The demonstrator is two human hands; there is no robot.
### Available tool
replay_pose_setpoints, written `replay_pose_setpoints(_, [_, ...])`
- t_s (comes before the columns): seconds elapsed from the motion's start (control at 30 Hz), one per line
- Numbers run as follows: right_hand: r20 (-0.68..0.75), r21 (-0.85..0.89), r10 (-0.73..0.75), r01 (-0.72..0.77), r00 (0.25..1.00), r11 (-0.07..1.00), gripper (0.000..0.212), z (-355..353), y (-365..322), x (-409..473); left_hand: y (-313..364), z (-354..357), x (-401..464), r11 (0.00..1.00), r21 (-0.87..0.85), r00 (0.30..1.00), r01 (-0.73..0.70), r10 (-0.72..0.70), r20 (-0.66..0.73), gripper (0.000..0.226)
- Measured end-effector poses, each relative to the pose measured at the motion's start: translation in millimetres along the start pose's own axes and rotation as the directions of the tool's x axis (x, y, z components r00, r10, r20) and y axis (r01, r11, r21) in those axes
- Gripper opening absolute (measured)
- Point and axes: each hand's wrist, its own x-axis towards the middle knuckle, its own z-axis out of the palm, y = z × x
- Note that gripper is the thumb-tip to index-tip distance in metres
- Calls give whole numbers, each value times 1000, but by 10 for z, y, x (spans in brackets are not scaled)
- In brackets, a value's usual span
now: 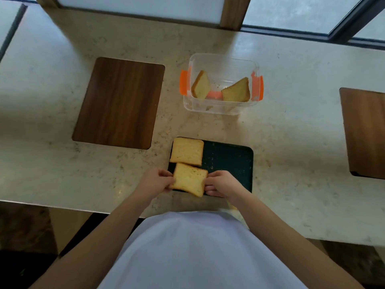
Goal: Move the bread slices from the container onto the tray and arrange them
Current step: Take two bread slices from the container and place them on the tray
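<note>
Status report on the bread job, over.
Left hand and right hand both pinching near slice, tilted on dark tray. Far slice lies flat on it. Two slices left in clear container. Nothing blocking.

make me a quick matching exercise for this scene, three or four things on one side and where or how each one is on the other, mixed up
Things:
1. slice held by both hands
2. flat slice
3. clear container
4. wooden board

States or places:
A. holds two leaning slices
B. lies at the tray's far left corner
C. bare, left of the container
D. gripped at both side edges over the tray's near left part

Pairs: 1-D, 2-B, 3-A, 4-C
</note>
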Motion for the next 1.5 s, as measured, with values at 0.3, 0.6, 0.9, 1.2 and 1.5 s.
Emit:
replay_pose_setpoints(0.3, [-24,1,-31,31,999,1000,27,84,-56,89,3,-52,-4,998,58,999,30,-27,-47,17])
replay_pose_setpoints(0.6, [-54,-49,-33,30,998,998,21,145,-49,127,-32,-7,52,973,222,992,-57,80,-100,17])
replay_pose_setpoints(0.9, [-32,-174,-62,55,998,983,29,163,-61,102,-80,52,55,880,426,950,-210,286,-123,18])
replay_pose_setpoints(1.2, [-49,-491,-274,215,961,844,32,178,-59,84,-2,-4,53,576,733,870,-362,492,43,13])
replay_pose_setpoints(1.5, [238,-882,-643,439,728,170,42,234,13,45,72,136,-82,177,804,687,-568,639,345,44])
